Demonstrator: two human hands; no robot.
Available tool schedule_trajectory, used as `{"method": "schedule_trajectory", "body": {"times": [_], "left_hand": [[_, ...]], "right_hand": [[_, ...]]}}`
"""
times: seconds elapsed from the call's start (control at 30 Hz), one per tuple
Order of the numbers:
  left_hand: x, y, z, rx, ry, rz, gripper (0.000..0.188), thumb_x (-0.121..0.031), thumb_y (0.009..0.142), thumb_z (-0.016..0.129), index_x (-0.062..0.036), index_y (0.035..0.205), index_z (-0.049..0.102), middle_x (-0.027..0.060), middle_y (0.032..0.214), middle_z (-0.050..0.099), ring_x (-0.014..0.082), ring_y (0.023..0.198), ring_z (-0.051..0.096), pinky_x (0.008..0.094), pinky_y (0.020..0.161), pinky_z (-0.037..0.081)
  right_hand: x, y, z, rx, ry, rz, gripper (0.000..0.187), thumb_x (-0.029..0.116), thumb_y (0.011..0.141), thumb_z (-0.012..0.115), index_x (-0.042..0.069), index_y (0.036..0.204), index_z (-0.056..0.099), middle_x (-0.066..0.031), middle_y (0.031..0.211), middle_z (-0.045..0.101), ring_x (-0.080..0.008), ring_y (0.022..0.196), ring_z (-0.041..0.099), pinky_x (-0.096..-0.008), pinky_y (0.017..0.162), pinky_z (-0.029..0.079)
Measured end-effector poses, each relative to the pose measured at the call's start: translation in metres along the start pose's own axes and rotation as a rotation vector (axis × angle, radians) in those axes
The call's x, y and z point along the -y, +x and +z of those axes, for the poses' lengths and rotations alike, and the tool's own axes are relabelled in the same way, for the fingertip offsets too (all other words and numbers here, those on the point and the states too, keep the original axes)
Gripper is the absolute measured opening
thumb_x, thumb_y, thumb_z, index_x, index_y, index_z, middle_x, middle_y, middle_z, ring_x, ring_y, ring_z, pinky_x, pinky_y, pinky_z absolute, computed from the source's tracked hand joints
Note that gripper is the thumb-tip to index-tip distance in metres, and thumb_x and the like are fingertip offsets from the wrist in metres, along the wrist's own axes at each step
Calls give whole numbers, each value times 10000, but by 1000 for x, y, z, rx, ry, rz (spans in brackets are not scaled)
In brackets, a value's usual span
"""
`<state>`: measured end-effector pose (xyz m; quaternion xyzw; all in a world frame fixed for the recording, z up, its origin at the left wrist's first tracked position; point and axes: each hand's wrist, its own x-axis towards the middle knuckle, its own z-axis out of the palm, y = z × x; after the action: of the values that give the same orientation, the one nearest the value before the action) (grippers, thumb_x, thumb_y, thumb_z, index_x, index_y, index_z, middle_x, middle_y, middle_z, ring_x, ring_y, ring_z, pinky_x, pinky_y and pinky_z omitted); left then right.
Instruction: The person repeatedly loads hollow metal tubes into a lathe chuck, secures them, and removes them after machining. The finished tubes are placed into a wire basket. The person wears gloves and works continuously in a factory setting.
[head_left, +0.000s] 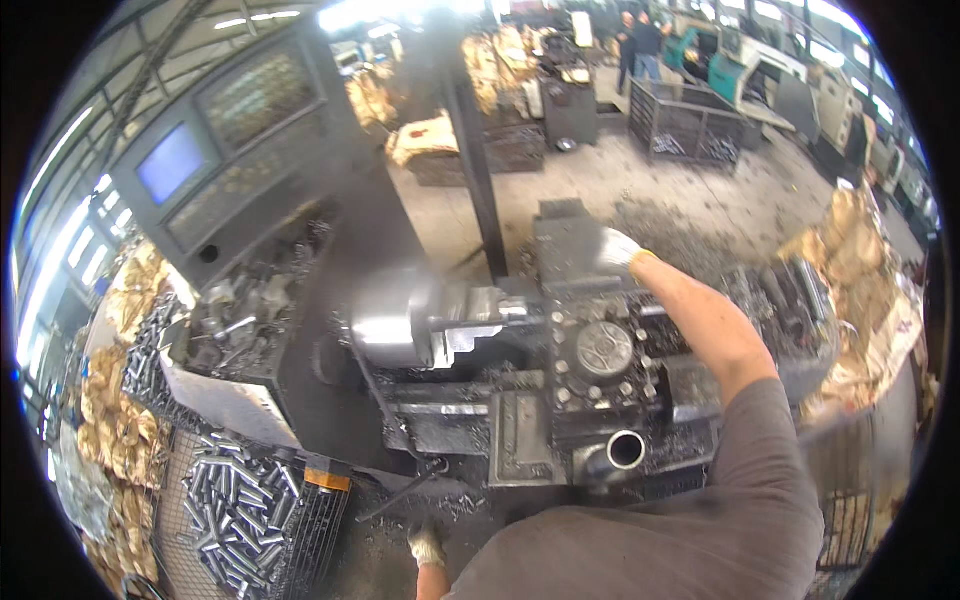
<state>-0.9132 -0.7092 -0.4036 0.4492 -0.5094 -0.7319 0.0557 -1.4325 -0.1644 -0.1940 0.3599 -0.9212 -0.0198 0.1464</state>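
My right hand [620,250], in a white work glove, reaches across a lathe to the dark metal block [566,243] on its far side. The hand is blurred, and its fingers do not show clearly. My left hand [427,546], gloved too, hangs low by the near side of the machine, its fingers dark and indistinct. A shiny chuck [395,325] with stepped jaws grips a short metal workpiece [513,306]. Right of it sits a tool turret [604,348] ringed with bolts. An upright open tube [626,450] stands at the carriage's near edge.
A wire basket [310,535] of metal tubes stands at the lower left. The control panel [215,150] with a lit screen rises at the left. Brown wrapping [860,290] lies at the right. Farther off are a mesh crate [690,120] and two people [640,45].
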Motion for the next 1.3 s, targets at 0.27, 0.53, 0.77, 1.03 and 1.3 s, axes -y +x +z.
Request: {"method": "schedule_trajectory", "body": {"times": [0.27, 0.53, 0.77, 1.03, 1.3], "left_hand": [[-27, -5, 49, 246, 344, 230, 162, -173, 947, 703, -28, 1016, 724, 72, 828, 705, 184, 655, 655, 352, 619, 562], [3, -23, -3, 178, 304, -41, 260, -230, 998, 734, 17, 1071, 699, 144, 885, 752, 251, 731, 745, 350, 648, 583], [-67, -17, 49, 226, 328, 236, 263, -250, 982, 753, 4, 1041, 722, 112, 886, 746, 216, 734, 724, 362, 678, 583], [-40, 22, -37, 155, 601, 154, 232, -205, 989, 710, 13, 1063, 736, 103, 877, 747, 210, 770, 738, 364, 710, 598], [-189, -55, 127, 541, 607, 723, 203, -138, 996, 685, -2, 1144, 715, 92, 934, 756, 163, 844, 691, 333, 800, 568]], "right_hand": [[194, 106, -75, 622, 354, 80, 523, 400, 725, 864, 20, 1078, 798, -202, 1011, 803, -352, 942, 785, -456, 794, 628], [168, 108, -66, 659, 759, 9, 677, 544, 668, 914, 20, 1086, 821, -170, 1007, 821, -276, 933, 778, -438, 848, 593], [138, 82, -38, 621, 332, -36, 493, 482, 677, 872, 27, 857, 821, -221, 830, 774, -313, 753, 741, -430, 719, 592], [119, -52, -116, -523, 516, 627, 854, 339, 728, 918, 20, 1433, 556, -240, 1118, 773, -402, 991, 784, -469, 846, 640], [203, -80, -207, -1028, 1277, 461, 829, 256, 672, 1027, 12, 1355, 625, -172, 1173, 750, -308, 1029, 778, -409, 898, 638]]}}
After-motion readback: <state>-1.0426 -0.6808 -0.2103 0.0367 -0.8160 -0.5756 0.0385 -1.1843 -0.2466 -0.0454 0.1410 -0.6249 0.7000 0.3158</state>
